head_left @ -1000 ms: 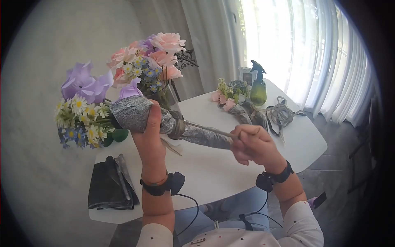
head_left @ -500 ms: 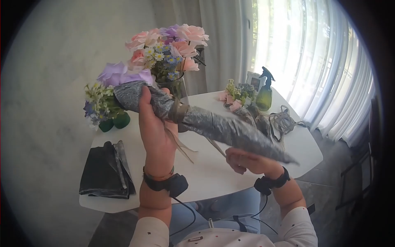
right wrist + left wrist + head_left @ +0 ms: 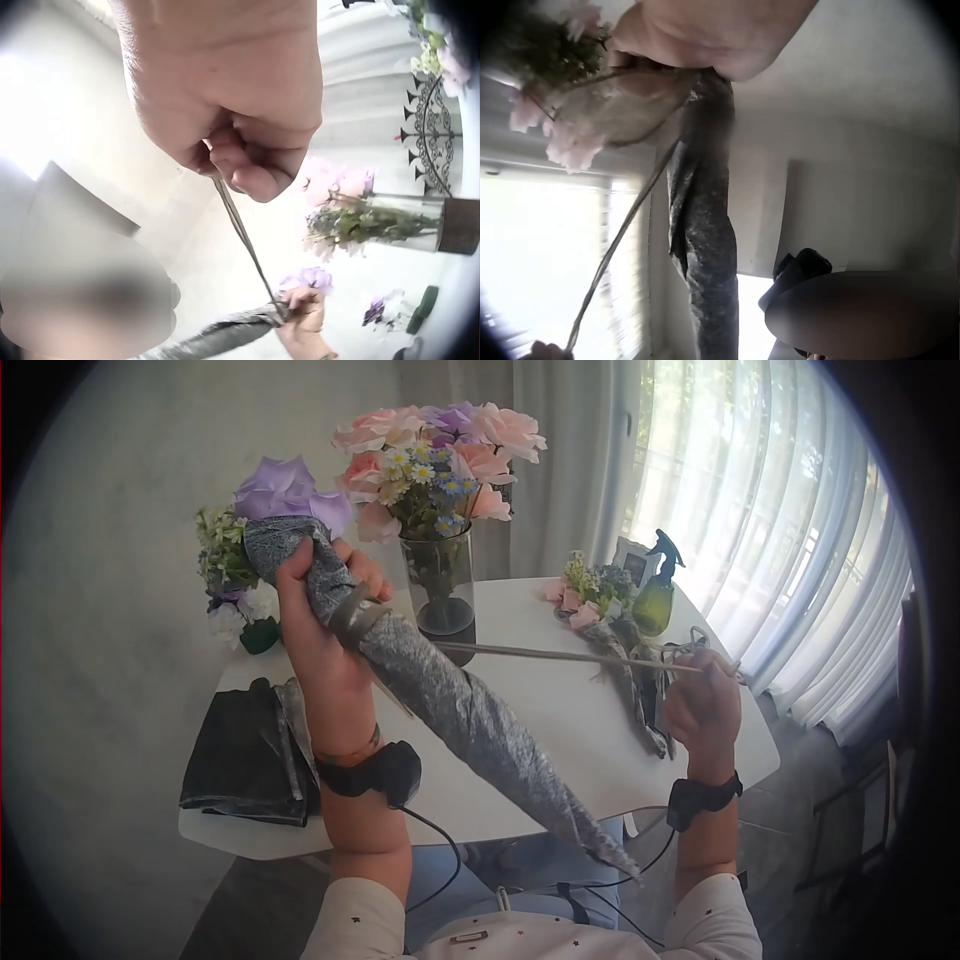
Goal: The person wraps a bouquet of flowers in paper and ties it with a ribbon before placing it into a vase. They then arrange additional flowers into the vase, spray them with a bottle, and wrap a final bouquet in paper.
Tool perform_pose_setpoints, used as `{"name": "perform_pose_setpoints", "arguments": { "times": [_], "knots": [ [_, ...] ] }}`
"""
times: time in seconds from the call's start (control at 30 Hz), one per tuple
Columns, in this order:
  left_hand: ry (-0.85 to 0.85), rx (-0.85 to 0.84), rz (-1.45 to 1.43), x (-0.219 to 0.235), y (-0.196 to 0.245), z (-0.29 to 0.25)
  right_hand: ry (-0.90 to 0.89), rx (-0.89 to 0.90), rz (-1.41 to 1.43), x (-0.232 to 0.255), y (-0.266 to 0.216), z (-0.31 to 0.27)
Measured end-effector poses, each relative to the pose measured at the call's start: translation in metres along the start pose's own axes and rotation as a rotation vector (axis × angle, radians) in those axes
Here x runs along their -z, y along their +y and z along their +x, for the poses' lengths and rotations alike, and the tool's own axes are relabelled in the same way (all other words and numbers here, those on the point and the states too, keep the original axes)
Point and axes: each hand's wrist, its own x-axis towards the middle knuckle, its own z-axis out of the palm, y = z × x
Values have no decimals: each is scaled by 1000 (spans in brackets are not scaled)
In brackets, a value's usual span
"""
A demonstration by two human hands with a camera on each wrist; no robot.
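Ribbon [image 3: 560, 654] Pulled Straight From a Grey-Wrapped Bouquet [image 3: 450, 705]

The bouquet slants across the head view from upper left to lower centre, held above the white table [image 3: 540, 730]. A purple flower [image 3: 285, 495] shows at its top, and the crinkled wrap narrows to a point near the person's lap. The left hand [image 3: 318, 618] grips the wrap just below the flower, thumb on the near side and fingers bent around the far side. How closely those fingers lie together is hard to tell.

The right hand [image 3: 705, 705], at right of centre, is curled, its fingers pinching the ribbon. The strands run straight across to the band around the wrap, just below the left hand.

Behind, at upper centre, a glass vase [image 3: 438, 580] holds pink roses, a purple bloom and small daisies. Right of it lie a smaller wrapped bunch [image 3: 600, 600] with pink flowers and, just beside that, a green spray bottle [image 3: 655, 605] and a small picture frame [image 3: 633, 558]. Folded dark wrapping [image 3: 240, 750] rests at the table's left end. Sheer curtains [image 3: 740, 490] hang at upper right.
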Motion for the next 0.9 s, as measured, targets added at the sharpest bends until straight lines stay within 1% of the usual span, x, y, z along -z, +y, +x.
{"name": "perform_pose_setpoints", "arguments": {
  "times": [0.03,0.07,0.1,0.13,0.2,0.23,0.27,0.33,0.37,0.4,0.43,0.47,0.53,0.57,0.6,0.63,0.67,0.7,0.73,0.77,0.8,0.83,0.87,0.9],
  "knots": [
    [141,12,-76,-14,-4,-1,-4,-8,-5,3,6,1],
    [282,23,-151,-20,-6,-1,110,-77,-235,8,15,1],
    [363,-75,-142,-6,-12,4,222,-143,-463,12,22,1],
    [369,-82,-142,-8,-13,6,152,-180,-868,13,30,-4],
    [717,-418,29,-14,-17,8,-68,-402,-717,16,39,-9],
    [681,-456,91,-14,-13,6,-157,-408,-766,16,39,-12],
    [684,-462,95,-14,-10,6,-244,-413,-812,18,38,-15],
    [825,-675,461,-13,-3,6,-257,-411,-768,24,34,-18],
    [827,-673,462,-13,0,5,-134,-395,-543,27,32,-19],
    [806,-664,595,-14,3,2,-11,-375,-318,32,28,-20],
    [781,-653,729,-16,5,-1,-51,-280,-108,42,27,-18],
    [783,-650,728,-20,5,-3,-50,-283,-109,48,25,-14],
    [685,-430,751,-31,3,-9,-25,-62,520,57,20,-5],
    [643,-327,710,-38,2,-11,-24,-64,520,59,18,0],
    [644,-325,711,-45,0,-14,-44,40,519,61,16,4],
    [600,-216,598,-52,-3,-16,-64,145,517,63,15,7],
    [554,-108,485,-56,-6,-17,-62,145,517,54,13,11],
    [512,-93,450,-58,-9,-15,145,212,452,39,11,13],
    [509,-91,450,-56,-13,-14,352,279,383,26,12,16],
    [463,-78,368,-51,-17,-12,363,345,150,20,18,21],
    [417,-65,285,-50,-20,-11,366,347,150,22,22,21],
    [416,-65,285,-51,-23,-11,405,304,-268,27,28,22],
    [464,-100,261,-55,-27,-10,433,251,-684,30,35,23],
    [511,-136,237,-58,-31,-10,352,298,-1017,29,42,23]
  ]
}}
